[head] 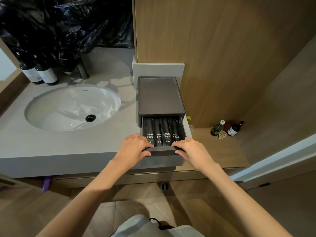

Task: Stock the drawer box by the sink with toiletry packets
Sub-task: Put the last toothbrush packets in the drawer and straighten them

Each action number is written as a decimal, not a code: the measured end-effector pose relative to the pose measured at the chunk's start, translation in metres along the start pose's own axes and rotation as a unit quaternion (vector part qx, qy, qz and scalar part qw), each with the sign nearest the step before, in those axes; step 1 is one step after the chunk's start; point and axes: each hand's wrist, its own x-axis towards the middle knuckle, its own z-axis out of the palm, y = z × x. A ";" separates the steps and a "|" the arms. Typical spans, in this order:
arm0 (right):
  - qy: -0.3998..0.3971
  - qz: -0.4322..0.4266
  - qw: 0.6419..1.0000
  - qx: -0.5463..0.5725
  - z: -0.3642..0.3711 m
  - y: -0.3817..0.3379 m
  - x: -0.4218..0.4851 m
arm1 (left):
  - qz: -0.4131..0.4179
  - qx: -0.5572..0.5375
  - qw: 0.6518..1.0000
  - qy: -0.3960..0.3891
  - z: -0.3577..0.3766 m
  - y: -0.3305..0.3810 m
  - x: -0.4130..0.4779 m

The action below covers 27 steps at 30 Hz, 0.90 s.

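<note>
View from your head, looking down at the washstand. The drawer box (160, 96), dark grey with a shallow tray-like top, stands on the grey surface (51, 144) just right of the sink (71, 106), its far side close to a pale upstand and a wooden wall panel (222, 48). Its drawer (162, 152) stands part-way out toward you, the front reaching past the near edge of the surface.

Four black packets (165, 132) lie side by side inside the drawer, running far to near. Each bears white lettering that reads as "TOOTH BRUSH", partly cut off where the packets overlap.

Your left hand (135, 147) grips the left end of the drawer front: fingers curled over its top edge, thumb pressed on its face. Your right hand (191, 149) grips the right end in the same way. The fingertips of both hands reach the near ends of the outer packets.

At the far left of the surface stand two dark labelled bottles (39, 72), with a metal tap (83, 69) to their right, under crumpled black plastic sheeting (59, 23). On a lower wooden ledge (213, 151) to the right, a green bottle (217, 128) and a dark pump bottle (235, 129) stand near the wall.
</note>
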 end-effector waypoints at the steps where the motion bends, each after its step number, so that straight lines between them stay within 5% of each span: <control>1: 0.004 0.006 1.000 0.004 0.000 0.001 0.004 | -0.007 0.003 1.000 0.005 -0.001 -0.002 0.004; 11: 0.083 0.015 0.996 0.027 0.003 0.013 0.036 | -0.066 -0.014 0.992 0.111 0.001 -0.011 0.028; 27: 0.037 0.116 0.992 0.016 -0.010 0.050 0.112 | -0.118 -0.076 0.989 0.039 -0.016 -0.060 0.086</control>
